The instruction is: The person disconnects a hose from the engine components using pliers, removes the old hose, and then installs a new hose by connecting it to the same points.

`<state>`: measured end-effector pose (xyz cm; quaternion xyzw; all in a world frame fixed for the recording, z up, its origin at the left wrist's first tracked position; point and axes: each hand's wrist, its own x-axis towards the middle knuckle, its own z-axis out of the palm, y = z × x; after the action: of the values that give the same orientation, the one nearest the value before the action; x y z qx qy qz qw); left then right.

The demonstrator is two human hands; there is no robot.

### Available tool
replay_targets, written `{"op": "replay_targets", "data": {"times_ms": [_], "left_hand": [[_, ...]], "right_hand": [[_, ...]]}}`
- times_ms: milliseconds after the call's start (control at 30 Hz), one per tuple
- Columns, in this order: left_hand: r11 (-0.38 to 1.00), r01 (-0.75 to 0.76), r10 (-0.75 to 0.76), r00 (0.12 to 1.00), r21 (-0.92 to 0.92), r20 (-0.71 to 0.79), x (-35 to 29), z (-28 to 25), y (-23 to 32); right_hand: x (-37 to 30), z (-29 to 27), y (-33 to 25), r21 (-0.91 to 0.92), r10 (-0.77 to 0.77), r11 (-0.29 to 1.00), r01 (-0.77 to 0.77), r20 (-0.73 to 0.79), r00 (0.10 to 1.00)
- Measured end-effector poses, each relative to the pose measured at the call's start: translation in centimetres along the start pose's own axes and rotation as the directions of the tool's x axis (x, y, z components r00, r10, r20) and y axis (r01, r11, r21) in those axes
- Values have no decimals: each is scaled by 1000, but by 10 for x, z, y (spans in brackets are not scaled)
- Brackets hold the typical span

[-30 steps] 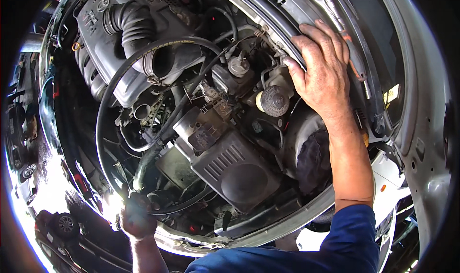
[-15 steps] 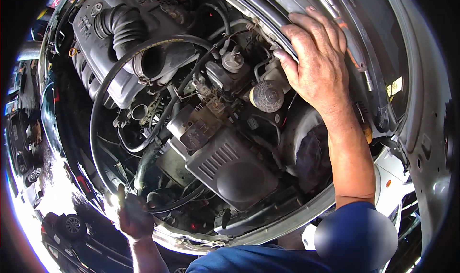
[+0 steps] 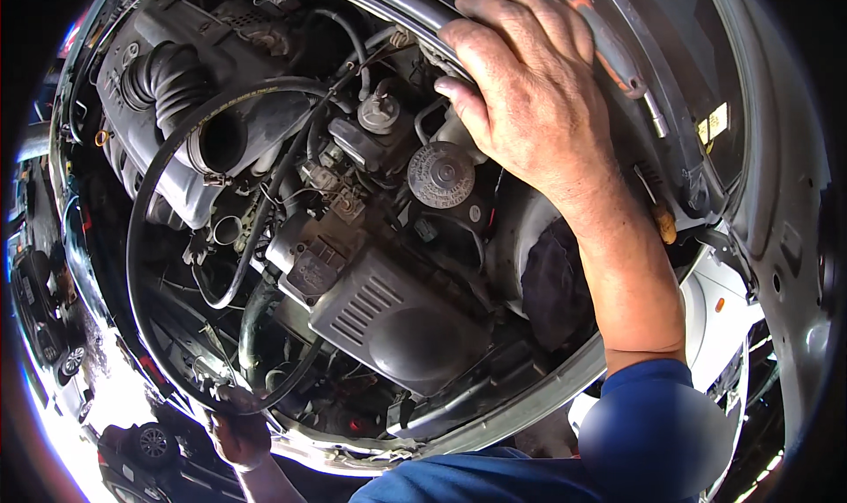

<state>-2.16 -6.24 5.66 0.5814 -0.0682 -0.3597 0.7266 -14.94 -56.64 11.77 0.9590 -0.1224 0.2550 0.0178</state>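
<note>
My right hand (image 3: 538, 88) lies palm down on the black rubber seal (image 3: 401, 13) at the rear edge of the engine bay, fingers outstretched and thumb apart. Beside its fingers is a grey-and-orange handled tool (image 3: 613, 57) with a chrome socket end. At the front edge, lower left, my left hand (image 3: 240, 432) is closed around a long black hose (image 3: 134, 238); its fingers are partly in shadow. The hose arches over the bay and loops back past the hand toward the black air filter housing (image 3: 397, 313).
A ribbed intake duct (image 3: 168, 88) ends in an uncovered round mouth beside the engine cover (image 3: 97, 106). Near the middle sits a round reservoir cap (image 3: 441, 175). An orange-handled tool (image 3: 663, 225) lies by the right hinge. Parked cars (image 3: 150, 450) show beyond the front.
The engine bay has shifted left in view as my head moved. My left hand is slightly lower, and the hose now crosses it. My right hand stays flat on the rear edge.
</note>
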Motion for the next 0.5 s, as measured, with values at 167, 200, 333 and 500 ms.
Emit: {"op": "replay_targets", "data": {"times_ms": [167, 200, 333, 500], "left_hand": [[983, -159, 154, 986, -94, -57, 8, 17, 12], [986, -168, 167, 985, -2, -48, 10, 18, 15], [907, -191, 191, 981, 374, 39, 13, 19, 20], [805, -217, 204, 975, 552, 87, 15, 29, 19]], "right_hand": [[1, -6, -3, -28, 22, 999, -20, 68, 997], [1, -6, -3, -29, 29, 999, -27, 68, 997], [2, -3, -3, 28, 55, 998, -57, 77, 995], [5, 3, -8, -95, 29, 995, -29, 1, 1000]]}}
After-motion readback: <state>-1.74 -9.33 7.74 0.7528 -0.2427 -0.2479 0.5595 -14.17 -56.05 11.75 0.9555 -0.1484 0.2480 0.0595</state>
